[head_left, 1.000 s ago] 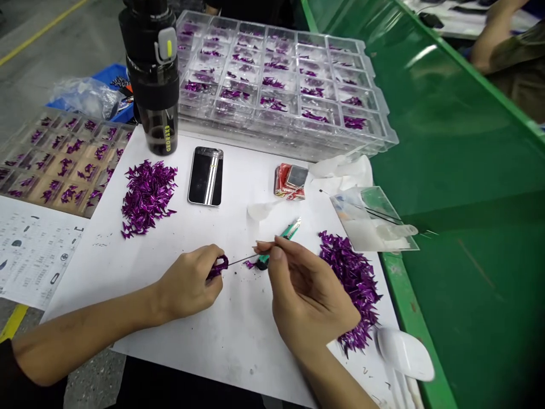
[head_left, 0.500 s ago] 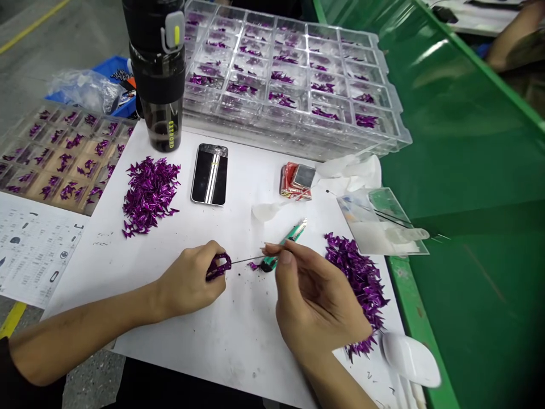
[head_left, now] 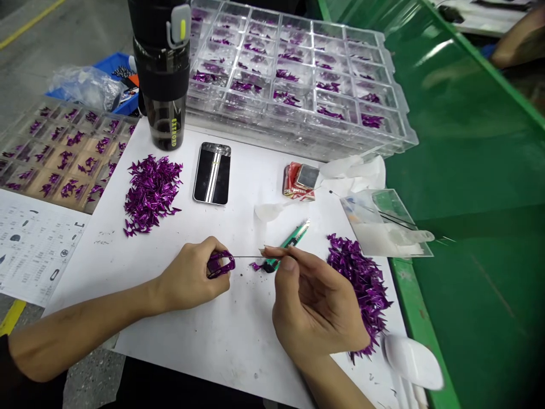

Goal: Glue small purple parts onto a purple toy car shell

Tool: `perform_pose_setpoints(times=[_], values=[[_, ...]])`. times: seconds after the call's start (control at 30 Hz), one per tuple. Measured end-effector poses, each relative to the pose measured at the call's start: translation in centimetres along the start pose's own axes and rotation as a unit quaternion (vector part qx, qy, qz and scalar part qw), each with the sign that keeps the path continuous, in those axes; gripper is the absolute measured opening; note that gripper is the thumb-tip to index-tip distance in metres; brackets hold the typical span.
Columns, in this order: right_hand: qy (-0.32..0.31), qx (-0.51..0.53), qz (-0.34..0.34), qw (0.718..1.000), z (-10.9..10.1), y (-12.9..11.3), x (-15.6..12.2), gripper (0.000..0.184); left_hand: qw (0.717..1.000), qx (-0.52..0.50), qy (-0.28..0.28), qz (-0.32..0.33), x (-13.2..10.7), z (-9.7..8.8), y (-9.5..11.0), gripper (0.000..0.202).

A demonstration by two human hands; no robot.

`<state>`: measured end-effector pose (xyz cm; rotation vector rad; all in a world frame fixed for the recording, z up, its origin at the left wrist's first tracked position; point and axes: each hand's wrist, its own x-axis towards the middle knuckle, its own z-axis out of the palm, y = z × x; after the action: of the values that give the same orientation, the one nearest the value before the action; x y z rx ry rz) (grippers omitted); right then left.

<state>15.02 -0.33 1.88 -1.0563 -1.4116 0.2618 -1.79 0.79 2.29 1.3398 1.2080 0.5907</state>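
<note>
Head view: two hands [head_left: 191, 278] [head_left: 315, 312], one wire [head_left: 247, 257], two purple piles [head_left: 151, 193] [head_left: 360, 287]

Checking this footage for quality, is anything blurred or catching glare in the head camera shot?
In the head view, the white plastic object at lower right is blurred, the phone shows bright reflected stripes, the green panel carries a pale glare streak, and the left hand and right hand look fairly sharp.

The left forearm [head_left: 85, 335] reaches in from the left, its hand [head_left: 191, 278] curled closed; the right hand [head_left: 315, 312] comes from the near side, thumb [head_left: 288, 263] and forefinger [head_left: 276, 251] pinched together, just apart from the left.
</note>
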Motion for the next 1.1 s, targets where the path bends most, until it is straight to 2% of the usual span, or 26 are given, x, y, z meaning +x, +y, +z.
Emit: perform_pose_setpoints(times=[0.37,0.43,0.5,0.57,0.63,0.7,0.8,0.87,0.97,1.1], values=[[-0.015,-0.047,-0.007,0.999,-0.1,0.8,-0.7,0.041,1.0,-0.002,0.001,0.001,0.0,-0.1,0.2,0.018],[-0.017,-0.047,-0.009,0.999,-0.3,0.5,-0.3,0.038,1.0,-0.002,-0.003,0.001,-0.1,-0.1,0.1,0.018],[0.01,-0.066,-0.025,0.997,-0.8,0.2,0.9,0.031,1.0,-0.004,-0.005,0.006,-0.1,0.0,0.0,0.018],[0.097,-0.131,-0.058,0.985,-2.0,0.3,2.9,0.021,1.0,0.0,0.006,0.028,-0.3,0.2,-0.1,0.017],[0.206,-0.211,-0.103,0.95,-4.0,1.2,5.4,0.014,0.997,0.016,0.026,0.074,-0.5,0.5,-0.3,0.016],[0.262,-0.274,-0.12,0.918,-6.6,2.9,7.6,0.017,0.991,0.034,0.042,0.121,-0.7,0.7,-0.4,0.019],[0.267,-0.359,-0.089,0.89,-10.3,5.9,9.4,0.03,0.986,0.051,0.05,0.153,-1.0,1.0,-0.7,0.025],[0.271,-0.413,-0.054,0.868,-12.0,7.4,9.7,0.033,0.981,0.062,0.058,0.172,-1.1,1.0,-0.9,0.03],[0.268,-0.461,-0.03,0.845,-13.2,8.9,9.6,0.034,0.97,0.078,0.082,0.215,-1.2,1.1,-1.1,0.037],[0.206,-0.48,0.029,0.852,-13.6,9.7,9.6,0.033,0.962,0.071,0.097,0.245,-1.3,1.0,-1.1,0.042]])
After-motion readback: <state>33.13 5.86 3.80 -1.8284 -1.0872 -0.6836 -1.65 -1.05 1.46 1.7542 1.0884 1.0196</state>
